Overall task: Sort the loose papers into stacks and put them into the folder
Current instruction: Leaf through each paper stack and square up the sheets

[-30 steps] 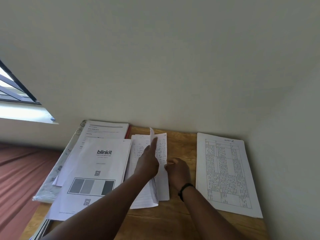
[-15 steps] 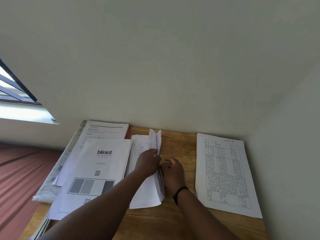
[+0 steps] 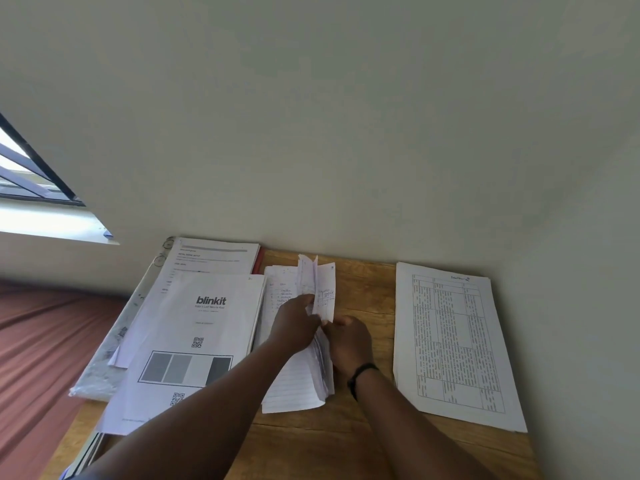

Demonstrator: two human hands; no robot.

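A stack of handwritten lined sheets (image 3: 291, 393) lies in the middle of the wooden table (image 3: 363, 441). Several of its upper sheets (image 3: 317, 289) stand up on edge, fanned apart. My left hand (image 3: 298, 322) pinches these raised sheets from the left. My right hand (image 3: 348, 339), with a black wristband, grips them from the right side. To the left lies a stack topped by a "blinkit" page (image 3: 194, 341). Behind it another printed stack (image 3: 211, 259) rests on a ring folder (image 3: 166, 245). A stack with a printed table (image 3: 450, 344) lies at the right.
The table stands in a corner, with walls (image 3: 346, 133) behind it and to its right. A reddish-brown bedspread (image 3: 45, 341) lies to the left, under a window (image 3: 27, 178). More covers or folders (image 3: 90, 452) poke out under the "blinkit" stack at the table's left front edge.
The upper handwritten sheets, first lying half flat to the right, have been lifted on edge. Both hands have closed in on them and now fan them apart.
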